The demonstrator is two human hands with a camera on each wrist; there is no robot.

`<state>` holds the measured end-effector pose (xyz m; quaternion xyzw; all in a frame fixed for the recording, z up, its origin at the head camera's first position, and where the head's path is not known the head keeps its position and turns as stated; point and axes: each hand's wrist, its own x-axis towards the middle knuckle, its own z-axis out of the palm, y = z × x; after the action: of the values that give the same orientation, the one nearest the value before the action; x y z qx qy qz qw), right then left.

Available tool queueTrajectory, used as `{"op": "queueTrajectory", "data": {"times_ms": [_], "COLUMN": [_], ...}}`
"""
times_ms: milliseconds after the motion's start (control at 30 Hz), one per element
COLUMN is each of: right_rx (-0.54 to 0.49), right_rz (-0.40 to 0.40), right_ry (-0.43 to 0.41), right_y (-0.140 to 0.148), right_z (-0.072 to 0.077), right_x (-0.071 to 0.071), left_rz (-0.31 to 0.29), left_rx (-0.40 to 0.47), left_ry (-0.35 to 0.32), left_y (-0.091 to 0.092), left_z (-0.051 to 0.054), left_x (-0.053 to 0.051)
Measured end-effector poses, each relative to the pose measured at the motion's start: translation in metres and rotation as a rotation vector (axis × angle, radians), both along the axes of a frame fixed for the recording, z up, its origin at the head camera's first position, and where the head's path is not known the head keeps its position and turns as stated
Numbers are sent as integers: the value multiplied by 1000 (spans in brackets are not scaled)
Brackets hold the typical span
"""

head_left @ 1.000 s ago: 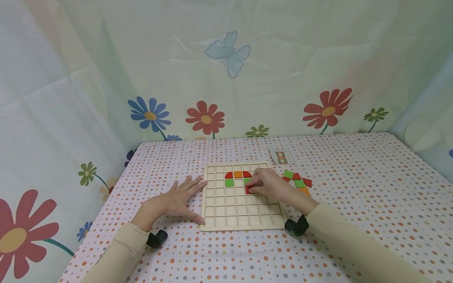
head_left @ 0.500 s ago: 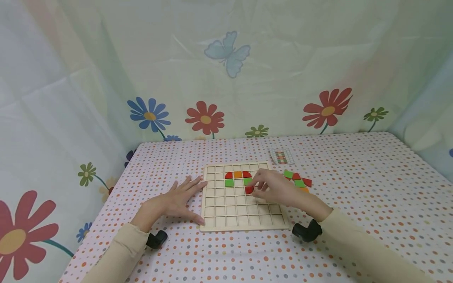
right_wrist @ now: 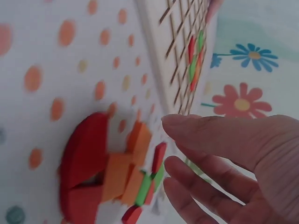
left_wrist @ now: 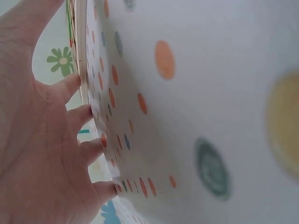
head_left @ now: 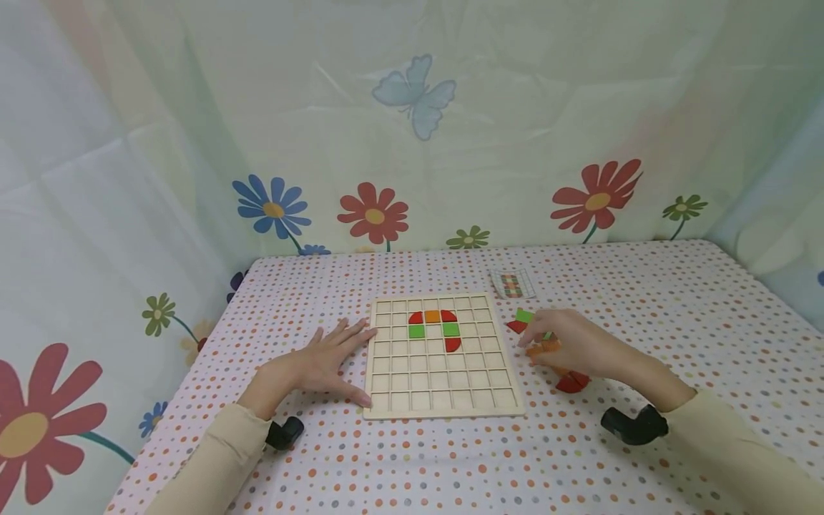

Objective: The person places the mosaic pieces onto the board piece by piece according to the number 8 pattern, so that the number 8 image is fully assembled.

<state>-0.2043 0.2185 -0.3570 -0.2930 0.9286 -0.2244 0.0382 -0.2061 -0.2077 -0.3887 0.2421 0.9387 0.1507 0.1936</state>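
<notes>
My left hand (head_left: 322, 365) lies spread on the tablecloth, thumb and fingertips touching the left edge of a wooden grid board (head_left: 444, 413). In the board's cells are red rounded tiles, two green square tiles and an orange tile (head_left: 432, 316). A red rounded tile (head_left: 453, 345) sits below the right green tile (head_left: 451, 329). To the right of the board, my right hand (head_left: 576, 345) hovers over a loose pile of red, orange and green tiles. Its thumb and fingers are apart and hold nothing in the right wrist view, close to orange tiles (right_wrist: 117, 177) and red tiles (right_wrist: 88, 149).
A small printed pattern card (head_left: 513, 285) lies behind the board to the right. The table has a dotted cloth (head_left: 360, 465), and a flowered curtain (head_left: 515, 143) hangs behind it. A black wrist camera (head_left: 634, 425) sits under the right wrist.
My right hand has let go of the red rounded tile, leaving it in the grid, and moved right to the loose tiles. My left hand has stayed at the board's edge.
</notes>
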Motion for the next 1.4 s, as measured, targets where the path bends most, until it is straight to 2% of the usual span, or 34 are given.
{"op": "queueTrajectory", "data": {"times_ms": [300, 767, 1000, 1267, 1400], "right_rx": [-14, 33, -23, -59, -101], "right_rz": [2, -93, -131, -116, -58], "right_ry": [-84, -194, -226, -164, -158], "right_y": [9, 0, 5, 7, 11], "right_z": [-11, -7, -8, -13, -11], "right_x": [-6, -6, -10, -10, -9], "left_rz": [-5, -2, -3, 1, 0], "left_rx": [-4, 3, 1, -11, -23], "left_ry": [4, 5, -3, -11, -12], "left_y": [0, -1, -1, -1, -1], "left_z": [0, -1, 1, 2, 3], "left_x": [0, 0, -1, -1, -1]}}
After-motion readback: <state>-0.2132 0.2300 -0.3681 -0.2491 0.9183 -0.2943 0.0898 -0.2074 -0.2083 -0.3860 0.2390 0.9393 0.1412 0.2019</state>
